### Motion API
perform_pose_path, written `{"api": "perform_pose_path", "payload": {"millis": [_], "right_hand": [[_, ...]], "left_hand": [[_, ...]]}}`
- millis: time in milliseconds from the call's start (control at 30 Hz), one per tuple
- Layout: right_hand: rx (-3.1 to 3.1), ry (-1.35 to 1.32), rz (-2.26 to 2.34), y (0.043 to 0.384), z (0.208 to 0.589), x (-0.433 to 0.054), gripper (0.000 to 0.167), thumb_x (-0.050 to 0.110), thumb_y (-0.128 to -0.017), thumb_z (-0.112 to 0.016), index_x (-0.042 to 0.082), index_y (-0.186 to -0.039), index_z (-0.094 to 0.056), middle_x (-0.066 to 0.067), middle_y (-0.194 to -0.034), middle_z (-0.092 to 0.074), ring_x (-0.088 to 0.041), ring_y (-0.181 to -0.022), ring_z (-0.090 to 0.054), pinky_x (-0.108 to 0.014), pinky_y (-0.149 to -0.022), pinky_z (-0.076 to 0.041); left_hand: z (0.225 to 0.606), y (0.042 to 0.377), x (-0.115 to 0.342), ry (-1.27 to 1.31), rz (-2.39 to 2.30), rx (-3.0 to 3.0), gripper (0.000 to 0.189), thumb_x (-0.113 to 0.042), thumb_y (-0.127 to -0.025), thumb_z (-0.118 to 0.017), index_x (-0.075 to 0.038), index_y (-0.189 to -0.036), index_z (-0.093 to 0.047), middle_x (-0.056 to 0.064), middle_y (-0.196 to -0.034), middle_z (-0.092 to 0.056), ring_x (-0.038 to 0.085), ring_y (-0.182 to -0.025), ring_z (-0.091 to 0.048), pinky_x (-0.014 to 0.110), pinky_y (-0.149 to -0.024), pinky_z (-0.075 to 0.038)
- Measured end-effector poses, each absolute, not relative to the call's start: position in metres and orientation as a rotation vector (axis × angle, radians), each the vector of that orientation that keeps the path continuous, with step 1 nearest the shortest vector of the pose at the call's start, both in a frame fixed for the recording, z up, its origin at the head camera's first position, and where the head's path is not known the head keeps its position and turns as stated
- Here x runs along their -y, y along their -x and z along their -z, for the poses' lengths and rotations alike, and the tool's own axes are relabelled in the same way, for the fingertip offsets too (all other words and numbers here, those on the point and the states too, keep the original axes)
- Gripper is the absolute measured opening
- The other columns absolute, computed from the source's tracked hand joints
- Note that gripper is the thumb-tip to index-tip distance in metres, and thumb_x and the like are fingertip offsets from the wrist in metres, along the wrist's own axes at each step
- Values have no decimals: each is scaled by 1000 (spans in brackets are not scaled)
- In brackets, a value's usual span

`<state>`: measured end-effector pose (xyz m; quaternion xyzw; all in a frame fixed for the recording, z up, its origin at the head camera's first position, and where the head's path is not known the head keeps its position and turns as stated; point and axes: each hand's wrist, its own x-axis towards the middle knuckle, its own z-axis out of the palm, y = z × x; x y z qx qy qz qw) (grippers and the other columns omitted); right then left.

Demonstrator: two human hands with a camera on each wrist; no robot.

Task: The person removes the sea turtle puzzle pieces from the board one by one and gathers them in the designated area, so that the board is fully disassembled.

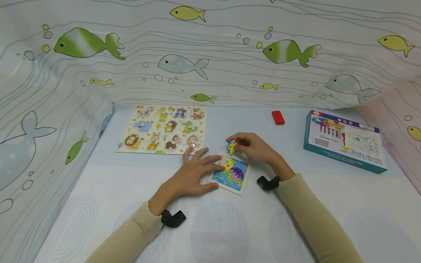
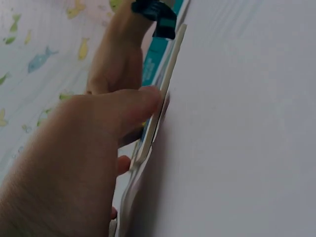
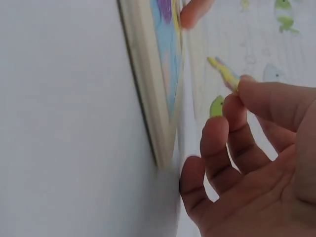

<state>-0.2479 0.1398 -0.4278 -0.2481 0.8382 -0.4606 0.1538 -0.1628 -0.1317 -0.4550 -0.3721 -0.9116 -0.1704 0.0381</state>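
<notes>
A small square jigsaw puzzle board (image 3: 143, 64) with a pale wooden rim lies in front of me, its picture (image 1: 237, 174) showing a yellow and purple turtle on blue. My left hand (image 1: 194, 176) rests at the board's left side, fingers spread, some fingertips over the picture. In the left wrist view its thumb (image 2: 143, 101) touches the board's edge. Just above the board's far edge, my right hand (image 1: 252, 147) pinches a blue and yellow puzzle piece (image 1: 231, 147) between thumb and fingers. The right wrist view shows that piece (image 3: 224, 74) edge-on, clear of the board.
A larger animal puzzle board (image 1: 158, 126) lies at the back left, its near right corner by my left fingertips. Behind my right hand sits a red block (image 1: 278, 117). A teal and white box (image 1: 345, 140) lies at the right. Fish-printed cloth (image 1: 230, 47) rises behind the table.
</notes>
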Motion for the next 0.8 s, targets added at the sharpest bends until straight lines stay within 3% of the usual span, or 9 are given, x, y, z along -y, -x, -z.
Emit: {"api": "perform_pose_path", "payload": {"millis": [133, 300, 500, 800], "right_hand": [[-2468, 677, 1269, 264, 428, -144, 31, 7, -99, -62, 13, -128, -70, -7, -104, -64, -23, -92, -52, -27, -75, -46], [-2549, 634, 1128, 281, 427, -147, 31, 9, -98, -62, 12, -128, -69, -9, -104, -63, -23, -95, -52, -30, -82, -46], [-2604, 660, 929, 289, 427, -152, 42, 18, -90, -75, 12, -131, -67, -10, -116, -62, -26, -105, -52, -37, -93, -46], [-2653, 702, 830, 299, 428, -151, 33, 21, -90, -77, 14, -121, -72, -8, -113, -64, -25, -106, -53, -39, -95, -49]], "left_hand": [[454, 163, 133, 1148, 541, 2790, 47, -57, -93, -59, -39, -136, -63, -7, -155, -50, 38, -151, -32, 72, -116, -4], [455, 164, 134, 1147, 526, 2782, 47, -58, -91, -60, -40, -135, -64, -6, -151, -53, 38, -150, -32, 73, -116, -6], [457, 164, 134, 1149, 554, 2766, 48, -60, -89, -62, -41, -133, -65, -5, -147, -54, 39, -149, -32, 72, -116, -10], [455, 161, 134, 1145, 618, 2819, 48, -60, -89, -62, -40, -133, -62, -2, -165, -37, 41, -158, -15, 73, -118, -3]]}}
